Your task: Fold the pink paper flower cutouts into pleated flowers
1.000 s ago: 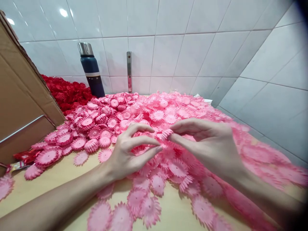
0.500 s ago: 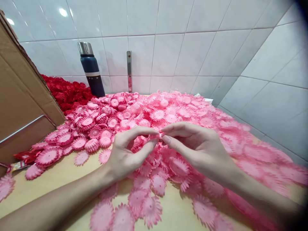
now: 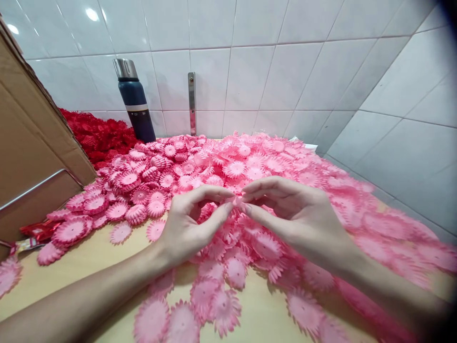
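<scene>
In the middle of the view, my left hand and my right hand face each other with fingertips almost meeting. Thumb and fingers of each are pinched on a small pink petal piece, part of which the fingertips hide. Below and behind them spreads a heap of pink flower-petal discs with scalloped edges and small centre holes. Several loose pink petal discs lie on the pale table between my forearms.
A dark blue bottle with a steel cap stands at the back left, beside a pile of red petals. A cardboard box borders the left side. Red wrappers lie near it. A metal bracket is on the tiled wall.
My right fingers have lifted slightly and opened a little wider beside the left ones. The pink piece stays between the fingertips. The view has tilted slightly.
</scene>
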### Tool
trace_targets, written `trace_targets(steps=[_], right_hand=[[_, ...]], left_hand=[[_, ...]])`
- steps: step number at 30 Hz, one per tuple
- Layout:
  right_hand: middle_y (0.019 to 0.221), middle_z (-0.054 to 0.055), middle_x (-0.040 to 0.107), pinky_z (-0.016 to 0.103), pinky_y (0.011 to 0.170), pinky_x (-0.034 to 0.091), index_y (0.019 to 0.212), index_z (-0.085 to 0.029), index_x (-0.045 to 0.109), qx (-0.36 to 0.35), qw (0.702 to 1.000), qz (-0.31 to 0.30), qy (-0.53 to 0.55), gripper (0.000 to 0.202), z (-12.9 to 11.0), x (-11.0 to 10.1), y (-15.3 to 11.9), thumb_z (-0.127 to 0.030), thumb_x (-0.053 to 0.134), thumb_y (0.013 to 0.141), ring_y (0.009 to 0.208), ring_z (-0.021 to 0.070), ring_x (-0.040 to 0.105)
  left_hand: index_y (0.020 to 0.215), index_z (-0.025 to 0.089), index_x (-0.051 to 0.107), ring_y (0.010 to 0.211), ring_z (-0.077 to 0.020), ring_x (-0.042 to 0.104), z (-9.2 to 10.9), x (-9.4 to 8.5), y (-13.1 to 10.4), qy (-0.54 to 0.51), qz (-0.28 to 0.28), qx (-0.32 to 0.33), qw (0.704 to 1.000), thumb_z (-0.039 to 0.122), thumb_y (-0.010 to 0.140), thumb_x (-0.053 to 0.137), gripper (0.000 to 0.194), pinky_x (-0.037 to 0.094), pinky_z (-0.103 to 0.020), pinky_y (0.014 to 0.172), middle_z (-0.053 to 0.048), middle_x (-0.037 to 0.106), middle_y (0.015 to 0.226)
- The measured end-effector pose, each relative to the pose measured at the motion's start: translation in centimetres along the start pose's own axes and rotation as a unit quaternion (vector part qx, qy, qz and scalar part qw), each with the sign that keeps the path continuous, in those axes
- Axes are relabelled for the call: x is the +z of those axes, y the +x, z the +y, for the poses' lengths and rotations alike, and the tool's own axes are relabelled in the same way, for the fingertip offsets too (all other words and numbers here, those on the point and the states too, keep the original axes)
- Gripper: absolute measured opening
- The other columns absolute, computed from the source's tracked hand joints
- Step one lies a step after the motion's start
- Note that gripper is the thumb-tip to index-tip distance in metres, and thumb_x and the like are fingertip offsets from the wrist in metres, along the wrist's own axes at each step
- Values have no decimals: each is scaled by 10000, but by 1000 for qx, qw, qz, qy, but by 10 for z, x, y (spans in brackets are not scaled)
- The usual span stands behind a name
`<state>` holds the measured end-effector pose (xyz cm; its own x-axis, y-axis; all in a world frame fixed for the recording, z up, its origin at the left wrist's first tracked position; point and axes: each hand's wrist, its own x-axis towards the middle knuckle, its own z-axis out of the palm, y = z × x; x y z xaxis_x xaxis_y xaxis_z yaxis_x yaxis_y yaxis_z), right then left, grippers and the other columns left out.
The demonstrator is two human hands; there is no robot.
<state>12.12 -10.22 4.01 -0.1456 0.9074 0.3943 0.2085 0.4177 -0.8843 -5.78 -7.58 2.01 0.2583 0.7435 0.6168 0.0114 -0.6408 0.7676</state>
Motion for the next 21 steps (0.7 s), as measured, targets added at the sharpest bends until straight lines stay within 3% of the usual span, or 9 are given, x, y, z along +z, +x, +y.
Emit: trace_targets(steps=[7,11,18,21], right_hand=[[861,13,711,266,750,592,921,-217,657,35,998,-14,47,249,-3,-1,2,-193,764,698,813,154,686],[812,-1,698,230,680,590,860,-213,656,44,998,-2,54,237,-3,-3,4,-190,788,665,753,139,682],[725,-9,664,225,611,557,779,-206,650,-36,982,164,-88,205,3,-14,10,-224,805,645,665,121,637],[707,-4,653,257,584,533,767,-209,650,-68,972,176,-138,162,4,-16,9,-248,780,679,644,128,608]], left_hand=[[912,173,667,783,-130,664,1,-3,2,22,-12,8,1000,62,789,630,170,564,-244,733,-24,711,854],[961,175,655,857,-146,640,-3,-3,1,38,-12,14,999,62,799,614,202,537,-283,808,-36,688,915],[1018,198,604,988,-160,591,-4,-15,12,100,166,43,980,21,809,562,278,472,-327,909,-33,634,1028],[1019,200,583,957,-158,595,-9,-24,20,105,230,35,967,3,801,528,299,475,-329,881,-34,619,1036]])
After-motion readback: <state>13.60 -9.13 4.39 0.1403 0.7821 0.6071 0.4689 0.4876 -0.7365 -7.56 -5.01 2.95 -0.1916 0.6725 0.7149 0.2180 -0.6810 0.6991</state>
